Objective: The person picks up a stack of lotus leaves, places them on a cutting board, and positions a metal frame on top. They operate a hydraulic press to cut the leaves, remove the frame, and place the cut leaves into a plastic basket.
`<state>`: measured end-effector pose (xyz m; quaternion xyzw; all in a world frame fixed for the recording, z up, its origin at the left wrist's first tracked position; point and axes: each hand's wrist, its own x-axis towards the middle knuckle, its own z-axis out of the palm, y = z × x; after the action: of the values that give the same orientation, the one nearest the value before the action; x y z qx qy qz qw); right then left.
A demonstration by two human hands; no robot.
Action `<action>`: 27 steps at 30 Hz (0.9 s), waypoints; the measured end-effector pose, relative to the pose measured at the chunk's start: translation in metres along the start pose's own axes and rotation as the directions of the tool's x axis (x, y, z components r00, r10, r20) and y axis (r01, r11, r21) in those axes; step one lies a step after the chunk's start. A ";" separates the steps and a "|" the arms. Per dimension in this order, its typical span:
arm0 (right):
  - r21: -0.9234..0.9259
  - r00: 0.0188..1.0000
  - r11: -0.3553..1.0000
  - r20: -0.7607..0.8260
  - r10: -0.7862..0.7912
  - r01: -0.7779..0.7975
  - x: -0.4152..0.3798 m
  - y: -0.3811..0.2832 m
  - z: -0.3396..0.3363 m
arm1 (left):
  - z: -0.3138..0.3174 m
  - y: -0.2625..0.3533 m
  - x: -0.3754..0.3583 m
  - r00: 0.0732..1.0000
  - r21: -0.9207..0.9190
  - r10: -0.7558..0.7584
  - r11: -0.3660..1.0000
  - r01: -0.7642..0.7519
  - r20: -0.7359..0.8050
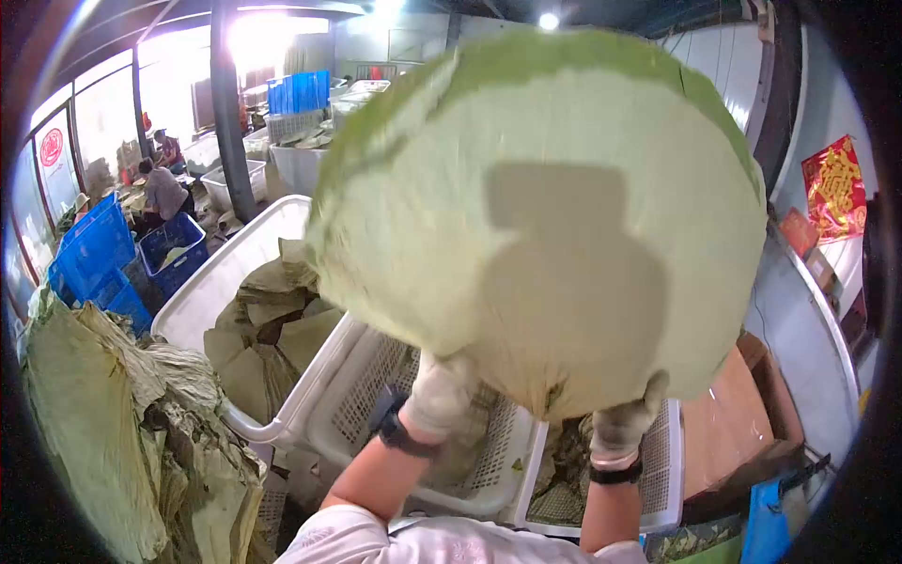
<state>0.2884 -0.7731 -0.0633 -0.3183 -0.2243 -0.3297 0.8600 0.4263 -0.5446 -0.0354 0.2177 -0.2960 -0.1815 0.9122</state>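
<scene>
A large, pale green dried lotus leaf (pixel 413 226) is held up and spread in front of me, with the shadow of a head on it. My left hand (pixel 442 390), in a whitish glove, grips its lower left edge. At the lower right edge, my gloved right hand (pixel 625 423) holds the leaf, thumb up on the near side. Below the hands stand a white perforated basket (pixel 343 409) and a second white basket (pixel 669 470) with dark leaf pieces in it. The leaf hides much of the scene behind it.
Folded leaves (pixel 272 324) fill a white tub (pixel 202 296) at left, near a tall stack of dried leaves (pixel 85 432). A cardboard box (pixel 728 423) stands at right. Beyond are a post (pixel 230 113), blue crates (pixel 99 244) and seated people (pixel 164 193).
</scene>
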 end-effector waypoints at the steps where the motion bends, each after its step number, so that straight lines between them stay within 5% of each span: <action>1: -0.004 1.000 1.000 0.013 -0.004 0.004 -0.009 0.006 0.001 | -0.001 -0.004 -0.008 0.999 -0.050 0.036 0.998 -0.037 -0.021; 3: -0.058 0.978 0.998 -0.201 -0.047 0.036 -0.029 0.007 -0.003 | -0.003 -0.011 -0.008 0.996 -0.117 0.080 0.990 -0.084 -0.039; 7: -0.241 0.927 0.970 -0.361 -0.103 0.014 -0.028 -0.011 -0.027 | -0.002 -0.018 0.007 0.997 -0.134 0.019 0.991 -0.028 -0.073; 10: -0.025 0.952 0.998 -0.299 -0.064 0.059 -0.017 -0.030 -0.015 | 0.003 -0.017 0.022 1.000 -0.141 0.026 0.990 -0.025 0.005; 15: -0.146 0.953 0.980 -0.253 -0.168 0.134 -0.044 -0.046 -0.014 | -0.051 -0.040 0.006 0.989 -0.184 -0.149 0.972 0.146 -0.001; 17: -0.191 0.917 0.975 -0.356 -0.177 0.114 -0.053 -0.045 -0.034 | -0.064 -0.057 0.000 0.992 0.168 -0.068 0.982 0.085 -0.102; 21: -0.339 0.802 0.931 -0.514 -0.304 0.136 -0.076 -0.059 -0.053 | -0.055 -0.052 0.023 0.977 -0.053 -0.203 0.978 0.200 -0.062; 23: -0.371 0.832 0.921 -0.469 -0.296 0.119 -0.071 -0.065 -0.034 | -0.070 -0.050 0.026 0.964 -0.064 -0.220 0.971 0.231 0.150; 25: -0.379 0.812 0.890 -0.417 -0.409 0.254 -0.079 -0.063 -0.004 | -0.059 -0.065 0.017 0.976 0.142 -0.211 0.966 0.216 -0.049; 27: -0.182 0.811 0.949 -0.494 -0.315 0.258 -0.105 -0.056 -0.028 | -0.076 -0.079 0.007 0.908 -0.215 -0.420 0.887 0.408 -0.009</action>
<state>0.1819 -0.7806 -0.1226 -0.2259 -0.0127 -0.5402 0.8105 0.4627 -0.5922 -0.1277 0.1841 -0.1970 -0.3955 0.8780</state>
